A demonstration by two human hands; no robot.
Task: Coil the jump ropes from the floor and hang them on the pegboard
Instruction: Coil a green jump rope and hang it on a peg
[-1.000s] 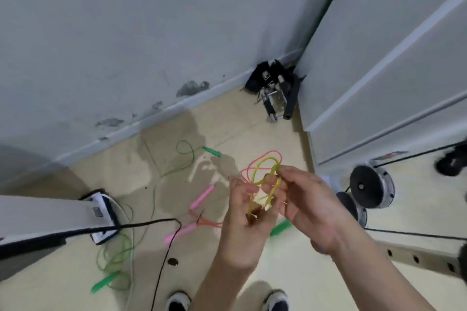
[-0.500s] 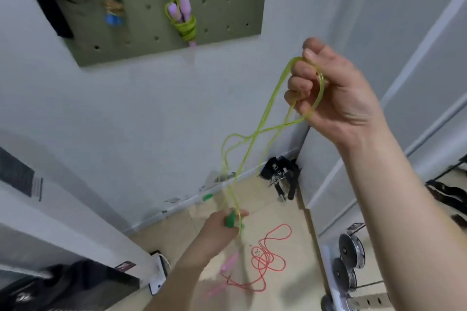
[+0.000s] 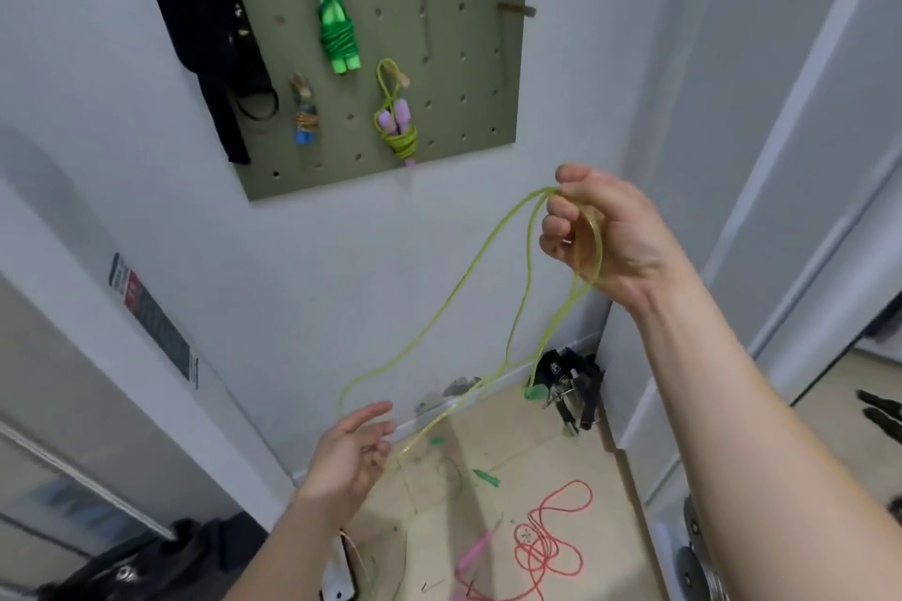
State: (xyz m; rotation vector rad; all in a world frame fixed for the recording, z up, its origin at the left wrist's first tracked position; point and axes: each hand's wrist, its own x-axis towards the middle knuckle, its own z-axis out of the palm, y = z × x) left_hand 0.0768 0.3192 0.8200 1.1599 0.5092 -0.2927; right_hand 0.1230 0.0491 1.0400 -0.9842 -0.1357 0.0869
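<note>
My right hand (image 3: 603, 237) is raised in front of the wall and grips several loops of a yellow-green jump rope (image 3: 459, 298). Long strands hang down from it, and one green handle (image 3: 537, 391) dangles free near the floor corner. Lower left, my left hand (image 3: 351, 451) has a strand running through its loosely curled fingers. Above hangs the olive pegboard (image 3: 463, 63), bearing a coiled green rope (image 3: 337, 34), a coiled yellow-green rope with purple handles (image 3: 398, 127) and a small bundle with blue handles (image 3: 305, 122). On the floor lie a red rope (image 3: 551, 542) with a pink handle (image 3: 471, 556).
A black garment (image 3: 210, 15) hangs at the pegboard's left edge. Bare wooden pegs (image 3: 515, 9) stick out on its right side. A black metal tool (image 3: 573, 388) sits in the floor corner beside a white cabinet (image 3: 781, 161). A second green handle (image 3: 488, 478) lies on the tiles.
My left hand has let go of the green handle, which now dangles near the corner. The right hand has dropped lower with its loops. The view has tilted up, showing more pegboard.
</note>
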